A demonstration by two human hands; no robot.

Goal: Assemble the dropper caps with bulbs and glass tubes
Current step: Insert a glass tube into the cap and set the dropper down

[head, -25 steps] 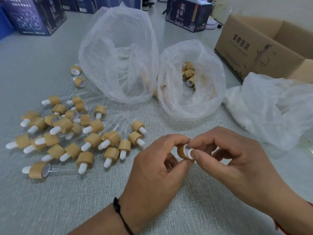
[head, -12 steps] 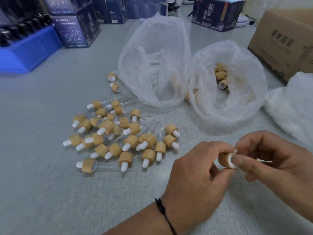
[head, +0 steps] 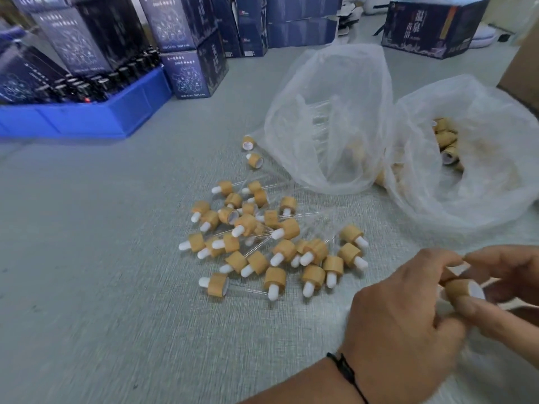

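Both hands meet at lower right over the grey textured table (head: 87,287). The left hand (head: 402,325), a black cord bracelet (head: 345,371) at its wrist, curls its fingers round a bamboo-coloured dropper cap (head: 459,290) whose white inner face points toward the right hand (head: 507,290). The right hand's thumb and fingertips pinch at the same cap; motion blur hides whether a glass tube or bulb is also between them. Just left of the left hand lies a heap of assembled droppers (head: 262,243), tan collars with white bulbs and thin clear tubes. Beyond the hands stand two open translucent plastic bags: the nearer-left one (head: 329,118) holds clear glass tubes, and the one directly beyond the right hand (head: 472,176) holds loose bamboo caps (head: 446,141). Far to the left, a blue plastic crate (head: 87,118) carries rows of dark bottles, backed by stacked dark blue printed cartons (head: 192,74). Another carton (head: 428,30) far beyond the hands bears large Chinese characters, too blurred to read with confidence.
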